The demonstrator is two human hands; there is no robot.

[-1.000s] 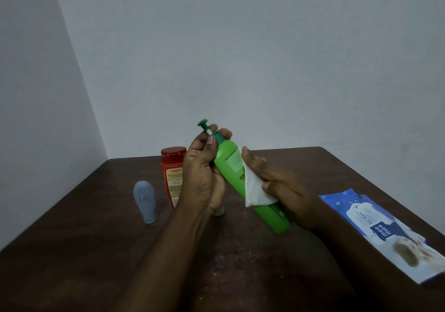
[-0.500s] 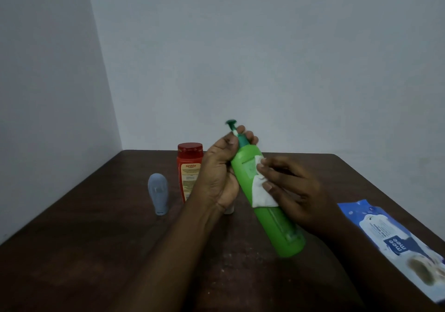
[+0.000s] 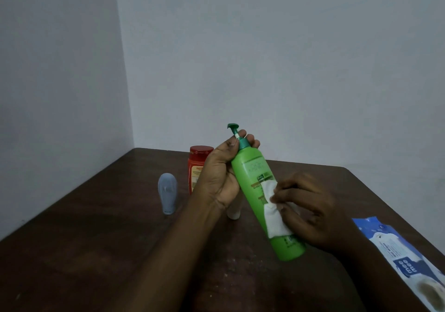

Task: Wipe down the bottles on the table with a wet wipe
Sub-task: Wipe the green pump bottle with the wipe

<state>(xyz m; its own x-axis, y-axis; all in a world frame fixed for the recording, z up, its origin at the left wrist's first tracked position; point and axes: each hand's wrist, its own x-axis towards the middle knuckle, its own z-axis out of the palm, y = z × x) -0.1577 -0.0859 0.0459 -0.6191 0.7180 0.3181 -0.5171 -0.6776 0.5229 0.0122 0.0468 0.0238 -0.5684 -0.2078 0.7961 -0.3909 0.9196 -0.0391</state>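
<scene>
Fingers: left hand [image 3: 220,176] grips green bottle [image 3: 260,191] | right hand [image 3: 310,211] pinches wipe [image 3: 273,211] | pack [image 3: 407,268] reads "mee mee"

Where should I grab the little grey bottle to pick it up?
Take the grey bottle around its middle, coming from the front or its left. It stands upright on the table with a rounded top that would probably slip, and the red bottle stands close on its right.

Tilted green plastic pump bottle [image 3: 258,191] is up off the dark wooden table [image 3: 101,227], white wet wipe [image 3: 273,211] pressed on its label, red-capped orange bottle [image 3: 196,167] and grey-blue tube [image 3: 167,196] upright behind.
</scene>
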